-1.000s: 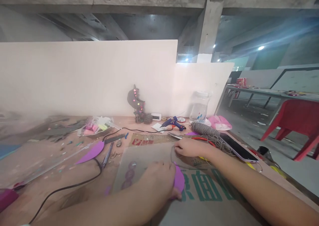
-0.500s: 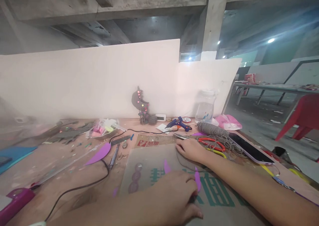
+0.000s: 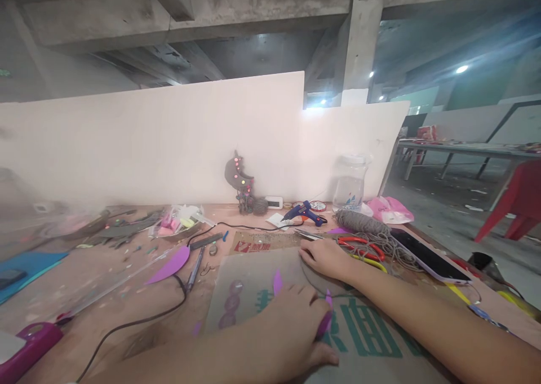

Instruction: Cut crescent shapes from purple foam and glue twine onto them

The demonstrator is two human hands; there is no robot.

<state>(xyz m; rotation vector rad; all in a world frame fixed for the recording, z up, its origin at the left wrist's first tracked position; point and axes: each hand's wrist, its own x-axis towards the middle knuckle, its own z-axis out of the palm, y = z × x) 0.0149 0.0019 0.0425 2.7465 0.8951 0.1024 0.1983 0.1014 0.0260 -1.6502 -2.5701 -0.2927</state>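
My left hand (image 3: 293, 319) is low over the cardboard sheet (image 3: 236, 265), palm down, with its fingers curled on a thin purple piece (image 3: 324, 323) and the thumb set apart. A pointed purple tip (image 3: 278, 282) sticks out beyond the knuckles; whether it belongs to the same piece is hidden. Farther back, my right hand (image 3: 323, 256) rests on the sheet, fingers loosely spread and holding nothing visible. Grey yarn (image 3: 310, 279) curves out beneath it. Just behind this hand lie scissors with red handles (image 3: 367, 248) and a yellow handle (image 3: 372, 263).
At the back stand a blue glue gun (image 3: 305, 212), a clear jug (image 3: 350, 184) and a moon-shaped ornament (image 3: 237, 175). A grey yarn spool (image 3: 359, 224) and a phone (image 3: 426, 254) lie right. Leftward are a purple cutout (image 3: 173, 264), a black cable (image 3: 127, 320) and a magenta-handled tool (image 3: 36, 344).
My left hand has shifted slightly left, and the purple piece under its fingers has moved left with it. The right hand stays in place. The view has tilted a little.
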